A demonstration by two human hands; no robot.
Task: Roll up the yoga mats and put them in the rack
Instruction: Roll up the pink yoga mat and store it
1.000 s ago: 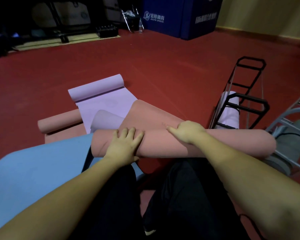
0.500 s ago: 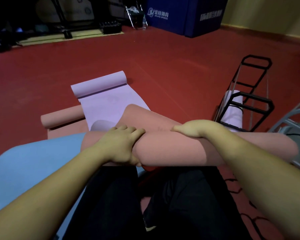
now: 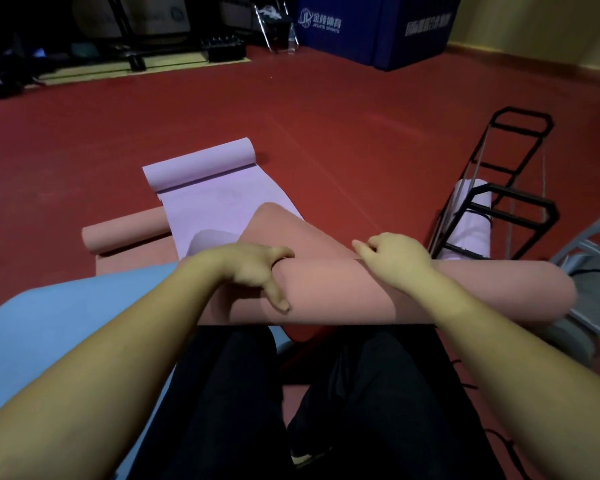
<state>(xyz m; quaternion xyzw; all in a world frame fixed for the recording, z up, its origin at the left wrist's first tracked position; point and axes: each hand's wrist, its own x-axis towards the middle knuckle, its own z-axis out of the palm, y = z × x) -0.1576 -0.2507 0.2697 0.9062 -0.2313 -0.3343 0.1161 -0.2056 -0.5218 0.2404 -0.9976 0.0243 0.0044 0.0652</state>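
Pink mat [image 3: 326, 292]: I see it as a thick roll across frame centre, over my knees; its unrolled tail [image 3: 284, 223] runs up toward upper centre.
Left hand [image 3: 253, 268]: fingers curled over the roll's top, thumb down its near face; it grips the roll.
Right hand [image 3: 395, 258]: rests on the roll's top right of centre, fingers bent at the tail's edge; whether they pinch it I cannot tell.
Lilac mat [image 3: 208, 199]: upper centre, partly rolled, lying on the floor [image 3: 326, 116] under the pink tail.
Second pink roll [image 3: 125, 233]: centre left, beside the lilac mat.
Blue mat [image 3: 66, 313]: lower left, flat.
Rack [image 3: 506, 206]: right edge, black frame, holding one white roll [image 3: 471, 230].
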